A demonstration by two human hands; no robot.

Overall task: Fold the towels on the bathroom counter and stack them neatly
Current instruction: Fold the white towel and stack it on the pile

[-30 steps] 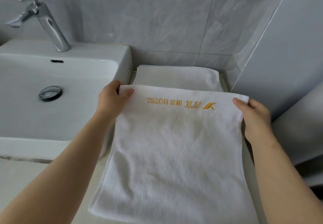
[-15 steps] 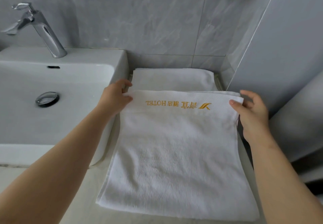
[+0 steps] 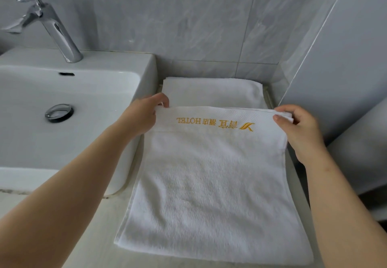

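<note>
A white towel with gold hotel lettering along its far edge lies flat on the counter, right of the sink. My left hand pinches its far left corner. My right hand pinches its far right corner, thumb on top. Behind it a second white towel lies folded against the back wall, partly covered by the lettered towel's far edge.
A white basin with a chrome faucet and drain plug fills the left side. Grey tiled walls close the back and right. The counter's right edge runs just beyond the towel.
The towel's near fold has settled flat on the counter. Both hands stay at the far corners, and my right fingers have closed round the corner.
</note>
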